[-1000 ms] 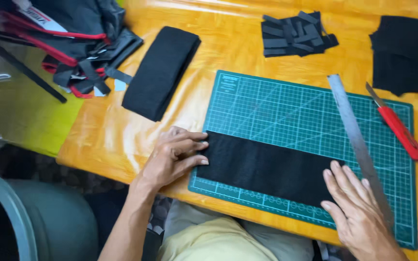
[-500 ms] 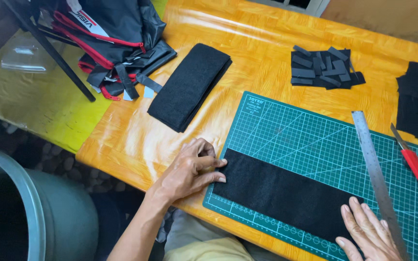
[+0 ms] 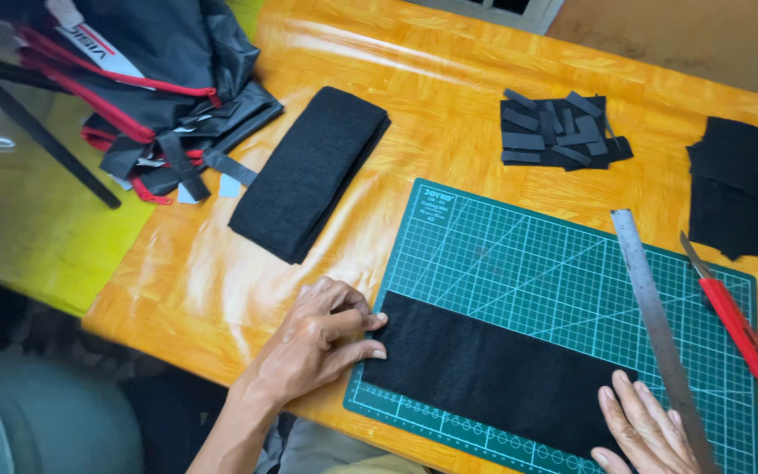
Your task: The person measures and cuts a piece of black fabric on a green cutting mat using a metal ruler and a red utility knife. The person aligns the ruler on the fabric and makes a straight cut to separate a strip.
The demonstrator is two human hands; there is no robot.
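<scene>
Black felt strip (image 3: 493, 373): laid flat along the near edge of the green cutting mat (image 3: 563, 272).
Left hand (image 3: 322, 338): fingers extended, pressed on the strip's left end; nothing gripped.
Right hand (image 3: 647, 430): spread flat on the strip's right end, beside the steel ruler (image 3: 655, 325).
Red knife (image 3: 734, 316): rested on the mat's right edge.

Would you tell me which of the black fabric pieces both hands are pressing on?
The flat black strip on the green cutting mat, held by left hand and right hand; the others lie untouched.
</scene>
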